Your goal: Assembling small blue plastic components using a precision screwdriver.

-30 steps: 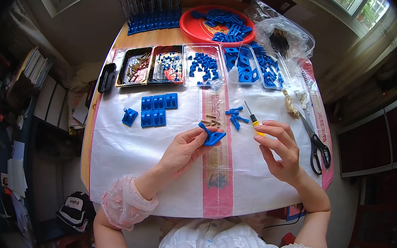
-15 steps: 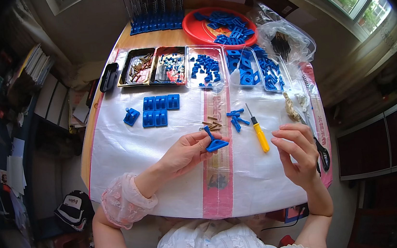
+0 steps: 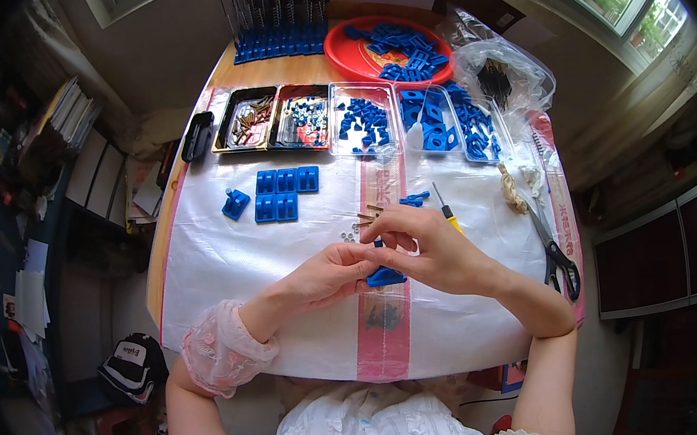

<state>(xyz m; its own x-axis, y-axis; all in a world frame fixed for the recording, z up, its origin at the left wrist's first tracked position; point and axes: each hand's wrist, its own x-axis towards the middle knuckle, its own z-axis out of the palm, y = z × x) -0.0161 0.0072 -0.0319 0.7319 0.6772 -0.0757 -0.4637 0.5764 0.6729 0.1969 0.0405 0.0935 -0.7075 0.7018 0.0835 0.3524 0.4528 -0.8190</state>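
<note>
Over the near middle of the sheet, both my hands meet at a blue plastic part (image 3: 386,277) with a flat base and an upright arm. My left hand (image 3: 321,278) pinches its left side between thumb and fingers. From the right, my right hand (image 3: 436,246) closes its thumb and fingers round the upper end; what else may be in that grip is hidden. Just beyond the fingers lie brass screws (image 3: 372,212) and small nuts (image 3: 350,235). Beside the right hand are small blue pieces (image 3: 415,199) and a yellow-handled screwdriver (image 3: 453,222), its handle mostly covered by that hand.
Blue square assemblies (image 3: 286,192) sit on the left of the white sheet (image 3: 239,305). Behind them stand a screw tray (image 3: 228,148), a nut tray (image 3: 275,144) and clear boxes of blue parts (image 3: 366,122). A red basin (image 3: 340,53) is farther back; black-handled scissors (image 3: 558,268) lie right.
My right hand has come in leftward from the right side and closed at the blue part. My left hand still holds the part, which is now slightly nearer me and more upright.
</note>
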